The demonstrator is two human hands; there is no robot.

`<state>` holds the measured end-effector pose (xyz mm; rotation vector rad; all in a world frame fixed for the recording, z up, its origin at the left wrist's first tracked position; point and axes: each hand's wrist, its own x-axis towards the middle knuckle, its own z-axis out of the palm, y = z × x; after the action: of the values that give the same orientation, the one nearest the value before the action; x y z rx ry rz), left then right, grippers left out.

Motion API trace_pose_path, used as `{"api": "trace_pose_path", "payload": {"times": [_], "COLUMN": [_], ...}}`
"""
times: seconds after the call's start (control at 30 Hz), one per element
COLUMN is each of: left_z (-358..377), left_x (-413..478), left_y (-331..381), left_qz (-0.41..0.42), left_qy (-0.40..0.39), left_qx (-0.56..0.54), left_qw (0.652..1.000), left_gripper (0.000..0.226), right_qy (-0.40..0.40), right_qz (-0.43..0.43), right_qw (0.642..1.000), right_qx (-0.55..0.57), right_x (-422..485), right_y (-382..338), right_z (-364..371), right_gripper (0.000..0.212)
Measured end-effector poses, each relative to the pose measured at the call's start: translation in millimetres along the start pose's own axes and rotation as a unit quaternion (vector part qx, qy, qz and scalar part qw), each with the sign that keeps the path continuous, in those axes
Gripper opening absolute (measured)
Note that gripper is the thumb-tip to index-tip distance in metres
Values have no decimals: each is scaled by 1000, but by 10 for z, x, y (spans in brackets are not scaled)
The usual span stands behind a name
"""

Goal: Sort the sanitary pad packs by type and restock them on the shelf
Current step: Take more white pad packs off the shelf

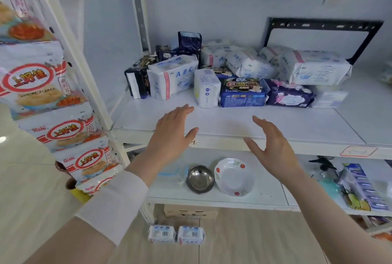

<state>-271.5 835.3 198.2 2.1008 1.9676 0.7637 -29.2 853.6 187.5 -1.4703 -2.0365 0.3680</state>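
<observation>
Just beyond a person's two outstretched hands, a jumbled heap of plastic-wrapped sanitary pad packs sits unsorted toward the back of a white metal shelf board. The left hand and the right hand hover apart over the board's bare front edge, fingers spread, palms turned toward each other, holding nothing. Nearest the left fingertips stand a white ABC-printed pack with a pink stripe and a small white upright pack. Ahead of the right hand lie a dark blue pack with gold lettering and a purple floral pack, with black packs beyond the left hand and bulky white packs piled beyond the right. Sorting appears barely begun: the types are mixed, and the next move likely calls for closing on one front pack and drawing it clear without toppling its neighbours. Two small white barcoded packs lie on the wooden floor below the wrists. Under the hands, a lower shelf carries a steel bowl and a white flowered dish. Hanging shrimp-flake snack bags crowd the left forearm's side, and a black metal frame leans behind the heap.
</observation>
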Motion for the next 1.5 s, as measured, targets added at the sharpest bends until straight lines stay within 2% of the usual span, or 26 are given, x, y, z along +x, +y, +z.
{"api": "trace_pose_path", "payload": {"times": [0.4,0.53,0.97,1.03,1.2,1.37,1.5], "left_z": [-135,-159,-201,-194,-144,-147,-173], "left_x": [716,959,1562,1622,1723,1806,1849], "left_y": [-239,-415,-941,-967,-1055,-1122,-1085], "left_qz": [1,-24,-131,-142,-162,-169,-181], "left_qy": [24,44,114,123,128,125,108], "left_qx": [4,8,44,50,109,146,160], "left_qw": [1000,999,984,981,972,967,964], "left_gripper": [55,57,67,69,79,83,87], "right_qy": [48,49,8,17,53,45,-2], "right_qz": [32,55,12,33,153,185,226], "right_qw": [998,996,998,995,971,972,969], "right_qx": [16,56,67,87,176,139,95], "right_x": [780,971,1805,1943,2314,2636,2886], "right_y": [17,-2,6,50,213,462,672], "right_z": [-140,-91,173,141,21,-95,-192], "right_gripper": [57,56,57,57,64,72,77]}}
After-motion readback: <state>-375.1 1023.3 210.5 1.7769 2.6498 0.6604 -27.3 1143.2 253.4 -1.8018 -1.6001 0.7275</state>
